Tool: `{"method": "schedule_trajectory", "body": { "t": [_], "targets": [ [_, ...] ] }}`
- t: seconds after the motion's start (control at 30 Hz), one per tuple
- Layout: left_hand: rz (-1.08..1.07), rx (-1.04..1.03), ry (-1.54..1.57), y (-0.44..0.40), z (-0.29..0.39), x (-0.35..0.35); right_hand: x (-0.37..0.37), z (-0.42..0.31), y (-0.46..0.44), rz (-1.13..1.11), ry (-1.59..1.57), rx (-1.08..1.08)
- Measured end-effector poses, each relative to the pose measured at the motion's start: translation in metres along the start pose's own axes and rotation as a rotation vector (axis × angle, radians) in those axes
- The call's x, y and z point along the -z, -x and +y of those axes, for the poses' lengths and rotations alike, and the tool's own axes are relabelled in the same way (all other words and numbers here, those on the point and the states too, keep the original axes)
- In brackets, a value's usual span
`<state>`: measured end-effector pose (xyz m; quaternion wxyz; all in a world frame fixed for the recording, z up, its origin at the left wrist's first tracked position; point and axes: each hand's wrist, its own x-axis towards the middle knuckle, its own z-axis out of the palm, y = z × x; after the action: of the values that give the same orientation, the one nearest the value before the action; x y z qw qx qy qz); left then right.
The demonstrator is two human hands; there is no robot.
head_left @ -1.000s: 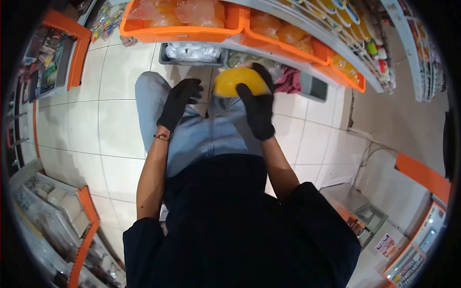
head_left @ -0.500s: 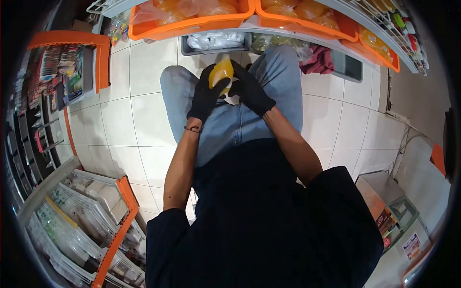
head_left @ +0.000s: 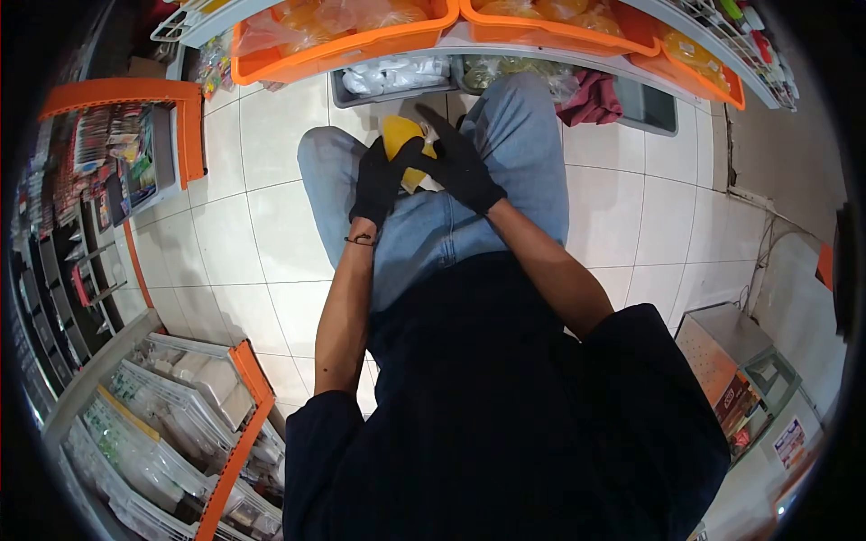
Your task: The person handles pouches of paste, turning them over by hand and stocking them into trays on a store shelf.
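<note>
Both of my hands wear black gloves and meet above my lap, between my knees. My left hand is closed around the left and lower side of a clear plastic bag with yellow contents. On the bag's right side, my right hand grips it with the thumb side, one finger stretched upward along clear plastic. A small white patch shows beneath the hands; what it is I cannot make out. The gloves hide the bag's lower part.
Ahead, orange bins on a shelf hold several bags with orange-yellow contents. Below stands a grey bin with white packets, beside greenish bags and a maroon cloth. Racks stand left; a metal box is at right.
The bag has tilted and shifted slightly left in my hands. My right hand's finger has stretched out, away from the bag's top. The whole view has shifted a little.
</note>
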<state>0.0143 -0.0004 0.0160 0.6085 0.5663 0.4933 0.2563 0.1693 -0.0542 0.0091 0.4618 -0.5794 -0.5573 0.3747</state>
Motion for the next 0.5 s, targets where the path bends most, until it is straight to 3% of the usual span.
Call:
{"method": "schedule_trajectory", "body": {
  "t": [0.17,0.2,0.3,0.37,0.47,0.5],
  "targets": [
    [0.060,0.069,0.297,0.001,-0.004,0.002,-0.015,-0.006,0.003,0.126,-0.171,-0.199],
    [0.079,0.060,0.227,0.001,-0.003,0.002,-0.018,-0.001,0.002,0.129,-0.206,-0.231],
    [0.125,-0.020,0.030,0.002,-0.006,0.001,-0.006,-0.002,-0.002,-0.164,-0.465,-0.386],
    [0.153,-0.150,-0.083,-0.002,-0.013,0.002,0.002,-0.012,-0.002,-0.129,-0.540,-0.472],
    [0.086,0.013,0.197,-0.004,-0.013,0.008,0.004,-0.010,-0.001,-0.077,-0.507,-0.418],
    [0.158,0.026,0.395,-0.002,-0.011,0.007,0.003,-0.008,-0.001,-0.062,-0.471,-0.368]
  ]
}}
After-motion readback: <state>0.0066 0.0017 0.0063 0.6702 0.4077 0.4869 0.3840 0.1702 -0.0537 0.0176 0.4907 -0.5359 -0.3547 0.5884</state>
